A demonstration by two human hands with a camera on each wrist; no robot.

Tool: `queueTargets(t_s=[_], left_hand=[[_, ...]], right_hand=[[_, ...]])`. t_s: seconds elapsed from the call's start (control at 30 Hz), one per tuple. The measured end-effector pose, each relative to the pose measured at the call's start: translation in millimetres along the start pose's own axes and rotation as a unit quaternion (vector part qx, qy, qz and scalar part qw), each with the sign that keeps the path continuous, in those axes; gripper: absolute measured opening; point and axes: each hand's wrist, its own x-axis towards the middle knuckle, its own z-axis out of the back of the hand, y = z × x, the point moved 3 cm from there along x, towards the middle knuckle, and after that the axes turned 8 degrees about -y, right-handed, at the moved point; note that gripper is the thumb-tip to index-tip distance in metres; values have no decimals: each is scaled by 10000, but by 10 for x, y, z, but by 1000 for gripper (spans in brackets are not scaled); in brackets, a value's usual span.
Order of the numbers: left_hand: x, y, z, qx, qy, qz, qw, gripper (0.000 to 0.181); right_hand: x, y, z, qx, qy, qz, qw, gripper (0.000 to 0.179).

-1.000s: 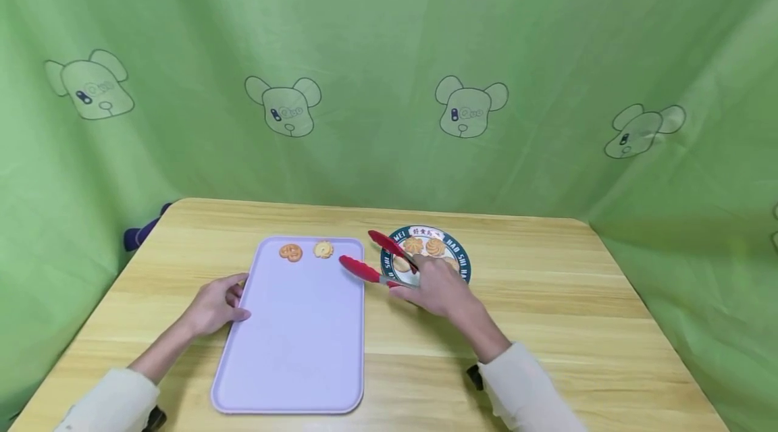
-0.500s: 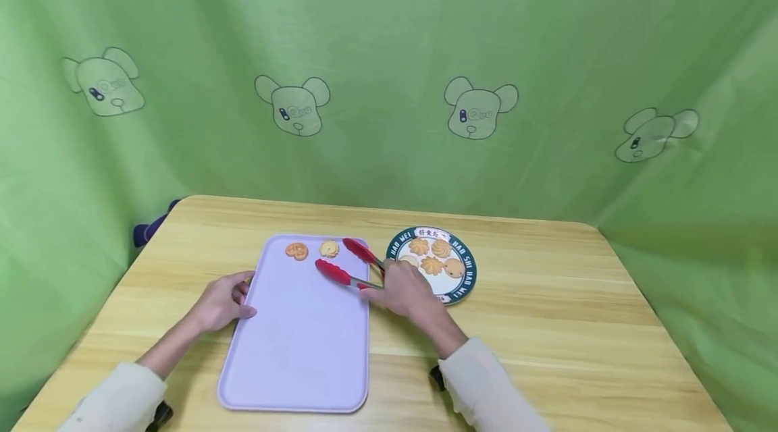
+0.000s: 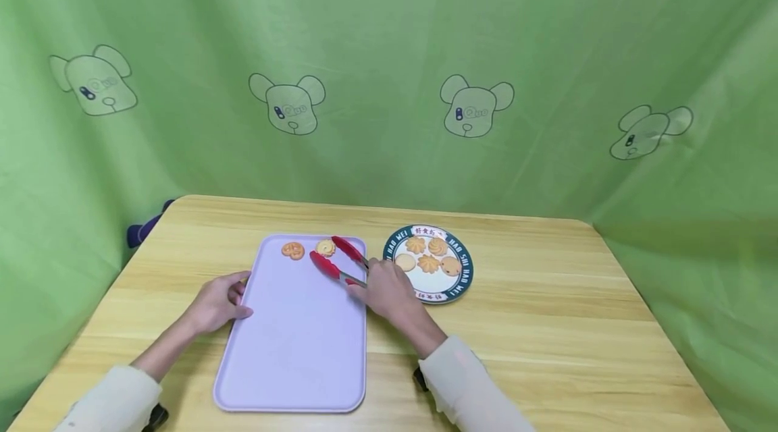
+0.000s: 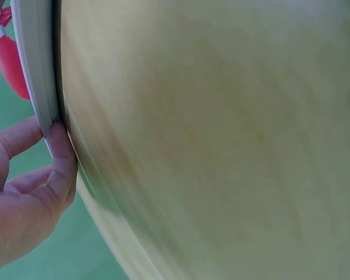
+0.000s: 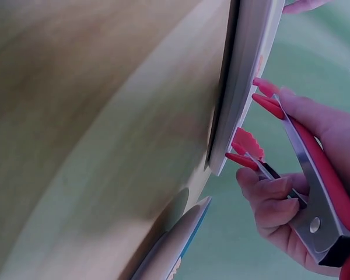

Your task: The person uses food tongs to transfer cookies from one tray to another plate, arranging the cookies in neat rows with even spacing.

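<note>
My left hand [image 3: 215,304] pinches the left edge of a lavender tray [image 3: 292,351], thumb on top and fingers beneath in the left wrist view. My right hand [image 3: 385,287] grips metal tongs [image 5: 315,169] with red handles and red scalloped tips. In the head view the tongs' spread tips overlap the tray's top right part, right at a pale round cookie [image 3: 324,247] with a fluted edge. A brown pretzel-shaped cookie [image 3: 293,250] lies to the left of it on the tray.
Right of the tray, a round plate [image 3: 464,270] with a dark green lettered rim bears several cookies [image 3: 428,264]. Both stand on a wood-grain table [image 3: 535,324]. Behind it hangs a green curtain [image 3: 377,169] with bear drawings.
My right hand has moved left with the tongs, from over the plate to the tray's top right part beside the round cookie. My left hand stays at the tray's edge.
</note>
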Motion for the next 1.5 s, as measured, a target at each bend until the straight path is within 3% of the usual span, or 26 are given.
queueTargets(t_s=[0.5,0.87,1.17,1.5], left_hand=[[14,36,-27,-7,4,47,10000,73],[4,29,-35,47,4,72,10000,73],[-6,24,-17,-4,36,147,9999,74],[-6,11,-14,-6,28,121,9999,73]], right_hand=[[-1,-25,-24,-22,15,-126,9999,55],[-73,-139,129,142,-62,-47,9999,43],[-252,-386,337,153,14,384,9991,39],[-508,-884,659,48,-174,522,9985,59]])
